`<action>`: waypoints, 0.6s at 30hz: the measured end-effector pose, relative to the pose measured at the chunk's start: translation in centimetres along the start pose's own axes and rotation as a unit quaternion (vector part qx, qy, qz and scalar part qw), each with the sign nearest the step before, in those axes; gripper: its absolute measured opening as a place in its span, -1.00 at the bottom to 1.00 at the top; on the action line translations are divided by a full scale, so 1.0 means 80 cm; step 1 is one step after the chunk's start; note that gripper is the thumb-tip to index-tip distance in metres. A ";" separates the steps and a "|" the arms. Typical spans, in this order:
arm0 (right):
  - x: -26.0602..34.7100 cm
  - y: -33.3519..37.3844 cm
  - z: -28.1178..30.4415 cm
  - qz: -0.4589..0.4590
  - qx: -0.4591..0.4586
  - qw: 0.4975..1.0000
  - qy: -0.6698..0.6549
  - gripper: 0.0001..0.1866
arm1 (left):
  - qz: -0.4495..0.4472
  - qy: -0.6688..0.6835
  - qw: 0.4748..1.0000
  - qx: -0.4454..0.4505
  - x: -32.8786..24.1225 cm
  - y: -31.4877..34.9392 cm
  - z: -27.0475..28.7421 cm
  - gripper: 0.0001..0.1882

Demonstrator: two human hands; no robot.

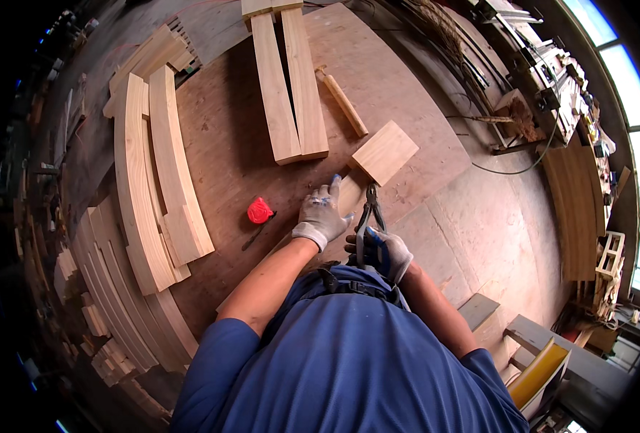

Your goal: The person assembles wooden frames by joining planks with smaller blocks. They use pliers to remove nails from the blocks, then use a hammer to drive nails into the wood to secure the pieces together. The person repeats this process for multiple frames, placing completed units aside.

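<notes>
Presently, the left hand point(323, 211) lies over the narrow wooden board point(352, 190), fingers spread. The right hand point(390, 254) wraps its fingers around the dark pliers point(376, 208), whose head sits at the near corner of the pale block point(385, 153).

One head-worn fisheye view (edges bowed) looks down on both nearby hands point(321, 215).

daylight glares from the windows point(634, 108) on the right, brightening the floor point(507, 245); a shadow falls left of the far planks point(273, 94), the left side sinks into darkness, and fisheye distortion bends edges toward a black rim
</notes>
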State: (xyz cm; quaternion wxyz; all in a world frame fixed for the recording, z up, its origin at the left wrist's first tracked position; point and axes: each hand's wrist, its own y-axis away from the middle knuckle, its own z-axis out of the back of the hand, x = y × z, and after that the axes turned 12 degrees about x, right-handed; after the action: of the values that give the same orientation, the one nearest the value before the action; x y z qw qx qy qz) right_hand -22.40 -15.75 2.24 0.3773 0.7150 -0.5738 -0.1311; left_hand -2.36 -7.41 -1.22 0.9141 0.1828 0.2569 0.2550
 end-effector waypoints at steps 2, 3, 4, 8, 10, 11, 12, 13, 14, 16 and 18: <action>-0.015 -0.019 0.004 0.019 0.014 1.000 -0.008 -0.46 | -0.006 -0.002 0.999 -0.035 0.004 0.000 -0.008 0.04; -0.023 -0.034 0.011 0.027 0.024 0.999 -0.005 -0.45 | -0.014 0.015 0.999 -0.033 0.006 0.002 -0.016 -0.02; -0.030 -0.050 0.028 0.040 0.144 0.987 -0.055 -0.47 | -0.024 0.026 0.999 -0.040 0.007 -0.001 -0.022 -0.07; -0.036 -0.072 0.016 0.078 0.152 0.980 -0.102 -0.56 | -0.087 0.010 0.993 -0.076 0.035 -0.014 -0.035 0.08; -0.027 -0.081 0.013 0.079 0.092 0.988 -0.097 -0.53 | -0.113 0.023 0.993 0.007 0.025 0.001 -0.001 0.26; -0.025 -0.076 0.008 0.078 0.056 0.991 -0.097 -0.51 | -0.099 0.007 0.994 0.042 0.015 0.021 0.029 0.26; -0.021 -0.072 -0.007 0.065 0.022 0.994 -0.090 -0.49 | -0.083 -0.002 0.996 0.023 0.033 0.025 0.006 0.25; -0.011 -0.064 -0.030 0.050 0.020 0.996 -0.072 -0.46 | -0.063 0.001 0.998 0.010 0.042 0.040 -0.001 0.24; -0.007 -0.063 -0.042 0.047 0.026 0.996 -0.074 -0.45 | -0.047 0.004 0.999 0.000 0.049 0.049 -0.009 0.23; -0.011 -0.083 0.004 0.025 0.103 0.989 -0.104 -0.48 | -0.011 0.021 1.000 0.016 0.045 0.061 -0.007 0.20; -0.008 -0.061 0.006 0.036 0.083 0.993 -0.082 -0.55 | -0.016 0.003 0.999 0.039 0.032 0.061 0.011 0.15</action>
State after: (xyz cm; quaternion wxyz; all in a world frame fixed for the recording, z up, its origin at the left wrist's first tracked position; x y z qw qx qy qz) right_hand -19.39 -15.06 -1.60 0.2727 0.7097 -0.6370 -0.1269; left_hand -1.75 -2.25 0.79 0.9097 0.2132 0.2718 0.2304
